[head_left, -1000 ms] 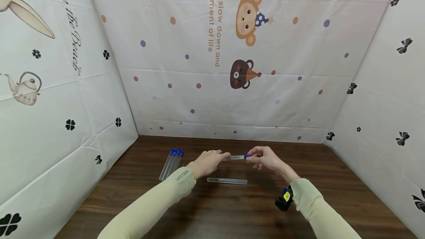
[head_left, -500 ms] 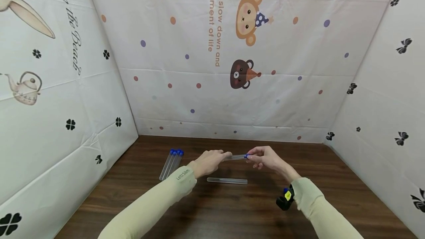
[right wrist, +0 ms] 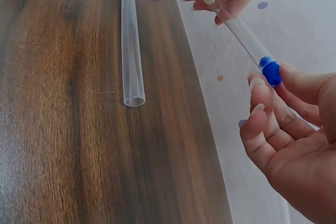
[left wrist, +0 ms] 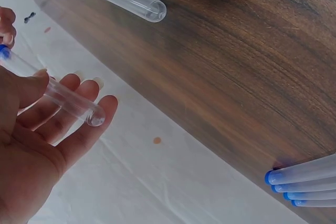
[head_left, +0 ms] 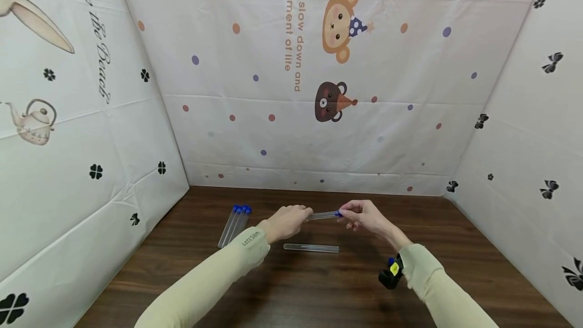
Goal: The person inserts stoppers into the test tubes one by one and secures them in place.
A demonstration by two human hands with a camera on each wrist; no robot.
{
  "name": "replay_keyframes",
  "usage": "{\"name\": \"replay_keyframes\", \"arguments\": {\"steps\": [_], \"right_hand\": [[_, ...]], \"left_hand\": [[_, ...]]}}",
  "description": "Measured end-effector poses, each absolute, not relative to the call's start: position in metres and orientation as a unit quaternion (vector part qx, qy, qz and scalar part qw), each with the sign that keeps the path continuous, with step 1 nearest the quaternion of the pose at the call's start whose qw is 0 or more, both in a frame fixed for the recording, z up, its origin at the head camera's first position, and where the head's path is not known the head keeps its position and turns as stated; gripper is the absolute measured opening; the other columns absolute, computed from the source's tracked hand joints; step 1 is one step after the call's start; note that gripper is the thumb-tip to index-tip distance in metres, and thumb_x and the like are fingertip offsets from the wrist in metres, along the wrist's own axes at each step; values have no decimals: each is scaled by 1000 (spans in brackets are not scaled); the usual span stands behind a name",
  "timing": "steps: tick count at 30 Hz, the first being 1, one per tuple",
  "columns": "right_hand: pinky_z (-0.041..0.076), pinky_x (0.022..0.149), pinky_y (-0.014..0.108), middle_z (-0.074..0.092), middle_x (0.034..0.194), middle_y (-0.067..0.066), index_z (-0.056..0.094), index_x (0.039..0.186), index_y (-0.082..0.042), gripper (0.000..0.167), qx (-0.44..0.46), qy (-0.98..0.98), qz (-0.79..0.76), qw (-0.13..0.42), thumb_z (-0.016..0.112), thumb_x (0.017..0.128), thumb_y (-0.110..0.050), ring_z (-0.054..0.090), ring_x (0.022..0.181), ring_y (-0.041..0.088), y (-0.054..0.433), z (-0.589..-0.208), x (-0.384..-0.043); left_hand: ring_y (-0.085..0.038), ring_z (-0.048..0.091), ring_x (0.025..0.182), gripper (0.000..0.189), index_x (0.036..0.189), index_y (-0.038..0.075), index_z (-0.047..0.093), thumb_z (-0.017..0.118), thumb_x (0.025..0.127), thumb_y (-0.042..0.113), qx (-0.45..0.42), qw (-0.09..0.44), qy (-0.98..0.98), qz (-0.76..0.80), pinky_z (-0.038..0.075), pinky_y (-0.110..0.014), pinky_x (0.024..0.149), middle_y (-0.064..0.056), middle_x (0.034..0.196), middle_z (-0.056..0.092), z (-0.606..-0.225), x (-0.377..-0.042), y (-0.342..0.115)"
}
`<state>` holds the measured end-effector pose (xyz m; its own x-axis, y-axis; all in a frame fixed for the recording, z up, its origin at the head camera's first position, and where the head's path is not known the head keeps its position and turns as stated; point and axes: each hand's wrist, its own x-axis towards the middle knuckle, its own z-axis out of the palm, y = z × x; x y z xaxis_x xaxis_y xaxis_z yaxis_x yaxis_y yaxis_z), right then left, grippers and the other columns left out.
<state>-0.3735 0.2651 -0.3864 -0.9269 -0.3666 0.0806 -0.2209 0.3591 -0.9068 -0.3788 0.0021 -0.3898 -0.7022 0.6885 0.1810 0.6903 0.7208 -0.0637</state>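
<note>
Between my two hands, above the table, is a clear test tube point(head_left: 322, 215) with a blue cap point(right wrist: 270, 72) at its right end. My left hand point(head_left: 286, 222) pinches the tube's body near the rounded end, thumb across it and fingers beneath. My right hand point(head_left: 364, 216) pinches the cap between thumb and fingertips, and the cap sits on the tube's mouth. Closer to me, a second, uncapped test tube point(head_left: 311, 248) lies on the table, its open mouth facing right.
Several capped test tubes point(head_left: 235, 227) lie side by side at the left, blue ends away from me. The dark wooden table point(head_left: 300, 287) meets printed white cloth walls point(head_left: 218, 140) at the back and both sides. A black wrist device point(head_left: 390, 273) hangs at my right cuff.
The capped end of the held tube has tipped up very slightly, and my left fingers have shifted a little along the tube. The tubes on the table have stayed put.
</note>
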Motion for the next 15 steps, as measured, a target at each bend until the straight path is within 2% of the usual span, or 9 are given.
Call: {"name": "replay_keyframes", "arguments": {"steps": [8,15], "right_hand": [[52,58,27,75,90,8,60,116,7,36,-164,823,-539,66,60,96,-23,63,66,16,262,-386,-374],[51,56,26,74,88,6,61,114,8,35,-178,823,-536,63,61,95,-22,63,64,13,262,-388,-376]], "left_hand": [[-10,63,76,26,112,15,60,62,90,2,-369,96,-925,-6,49,-21,58,1,94,68,-390,-379,1],[-8,53,66,42,129,23,54,59,92,3,-374,95,-922,-33,42,-20,52,2,95,69,-390,-380,0]]}}
